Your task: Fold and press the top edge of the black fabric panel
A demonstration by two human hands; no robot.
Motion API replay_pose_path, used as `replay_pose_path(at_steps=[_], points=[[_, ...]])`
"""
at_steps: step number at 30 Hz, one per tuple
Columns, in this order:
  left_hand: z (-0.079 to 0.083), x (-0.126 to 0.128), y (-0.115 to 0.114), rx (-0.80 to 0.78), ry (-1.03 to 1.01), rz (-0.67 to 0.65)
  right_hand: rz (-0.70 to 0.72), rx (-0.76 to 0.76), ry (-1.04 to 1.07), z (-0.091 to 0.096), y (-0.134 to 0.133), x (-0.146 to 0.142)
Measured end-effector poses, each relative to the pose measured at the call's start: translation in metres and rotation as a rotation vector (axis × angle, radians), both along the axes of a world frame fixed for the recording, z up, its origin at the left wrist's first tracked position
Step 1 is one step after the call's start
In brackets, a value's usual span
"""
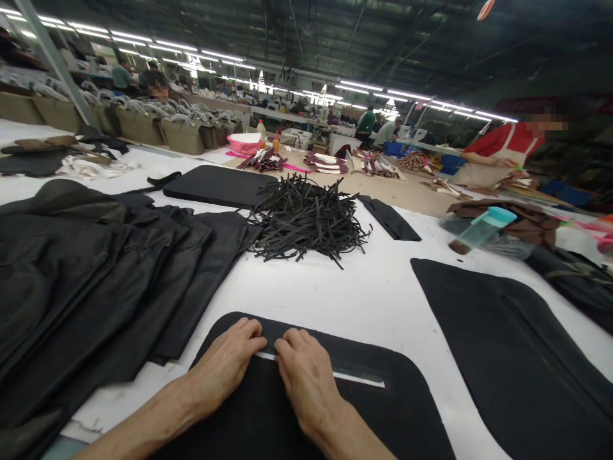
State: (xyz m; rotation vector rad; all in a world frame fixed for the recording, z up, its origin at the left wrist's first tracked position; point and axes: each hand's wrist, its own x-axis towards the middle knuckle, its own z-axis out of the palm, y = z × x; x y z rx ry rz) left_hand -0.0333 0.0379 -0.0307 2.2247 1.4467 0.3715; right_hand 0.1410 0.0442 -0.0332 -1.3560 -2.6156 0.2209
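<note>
White worktable (364,287), black panel (402,409) beneath left hand (230,361) and right hand (306,377), fingertips pressing

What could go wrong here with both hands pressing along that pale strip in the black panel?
The left hand and right hand press only one end of the pale strip, so the rest might sit crooked. The black panel lies close to the stack of black sheets, which might slide onto it. The tilted bottle may roll or spill.
</note>
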Motion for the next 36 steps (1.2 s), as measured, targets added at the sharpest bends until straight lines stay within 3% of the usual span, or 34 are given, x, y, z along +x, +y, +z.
replay_pose_path(at_steps=[5,10,21,27,36], points=[[-0.003,-0.005,0.000,0.006,-0.036,0.012,0.126,0.167,-0.061,-0.019,0.005,-0.004],[-0.007,-0.013,0.007,0.004,-0.028,-0.005,0.257,0.288,-0.145,-0.020,0.003,-0.002],[-0.020,-0.011,0.009,0.101,0.036,-0.098,0.103,0.055,-0.061,-0.011,0.016,-0.001],[-0.029,-0.012,0.007,0.149,-0.002,-0.073,0.058,-0.035,0.050,-0.009,0.013,0.000],[-0.032,-0.012,0.003,0.152,-0.054,-0.037,0.067,0.111,-0.037,-0.022,0.006,0.009]])
